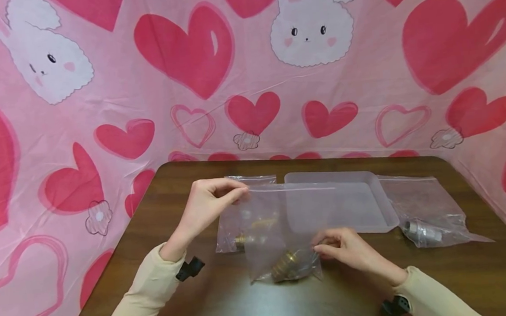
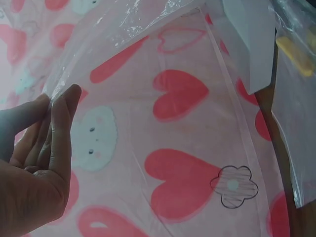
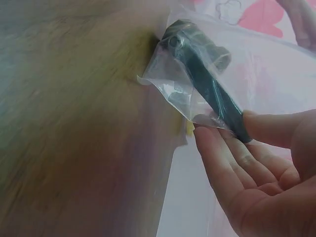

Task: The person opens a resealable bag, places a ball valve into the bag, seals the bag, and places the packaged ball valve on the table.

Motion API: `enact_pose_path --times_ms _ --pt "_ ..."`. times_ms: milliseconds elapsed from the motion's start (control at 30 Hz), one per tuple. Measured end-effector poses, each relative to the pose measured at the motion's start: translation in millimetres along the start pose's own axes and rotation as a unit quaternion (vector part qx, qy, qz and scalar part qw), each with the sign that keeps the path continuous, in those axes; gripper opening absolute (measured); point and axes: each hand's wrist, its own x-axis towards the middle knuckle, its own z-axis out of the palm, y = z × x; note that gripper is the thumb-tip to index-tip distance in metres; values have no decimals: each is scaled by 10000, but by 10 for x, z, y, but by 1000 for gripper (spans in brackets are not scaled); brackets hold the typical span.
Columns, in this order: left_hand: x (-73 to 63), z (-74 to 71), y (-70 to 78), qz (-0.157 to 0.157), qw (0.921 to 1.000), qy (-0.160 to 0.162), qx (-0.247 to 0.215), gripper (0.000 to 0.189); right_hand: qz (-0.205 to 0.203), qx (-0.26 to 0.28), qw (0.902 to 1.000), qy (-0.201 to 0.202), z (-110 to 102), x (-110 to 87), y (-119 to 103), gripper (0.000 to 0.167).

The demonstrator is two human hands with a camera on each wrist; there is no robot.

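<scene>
A clear zip bag (image 1: pixel 294 219) is held up over the front of the table, a brass-coloured valve (image 1: pixel 286 265) lying at its bottom. My left hand (image 1: pixel 213 201) pinches the bag's upper left corner between thumb and fingertips; in the left wrist view that hand (image 2: pixel 42 158) has the film stretching away from it. Lower down, my right hand (image 1: pixel 353 249) grips the bag's right side. Seen from the right wrist, the thumb and fingers of this hand (image 3: pixel 266 173) pinch the end of the valve's long dark lever (image 3: pixel 210 86) through the plastic.
Behind the held bag stands a translucent plastic tray (image 1: pixel 388 206). Left of it lies another clear bag (image 1: pixel 227 233) with a brass fitting (image 1: pixel 240 240) and something yellow inside. To the right, a third bag (image 1: pixel 432 197) contains a grey metal fitting (image 1: pixel 424 233). A heart-patterned cloth (image 1: pixel 250 73) hangs behind the wooden table.
</scene>
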Motion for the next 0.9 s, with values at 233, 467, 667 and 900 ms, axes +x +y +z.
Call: enact_pose_path --times_ms 233,467,667,900 --pt "-47 -175 -65 -363 9993 9 -132 12 170 109 9994 -298 112 147 -49 20" --pt "-58 -289 -184 -865 9959 87 -262 21 659 590 9940 -643 206 263 -74 23" --pt "-19 -274 -305 -1141 9928 -67 -352 23 1276 1074 9826 -818 184 263 -95 30" --pt "86 -171 -374 -1206 9916 -312 -348 27 1485 1261 9756 -1012 99 202 -51 31"
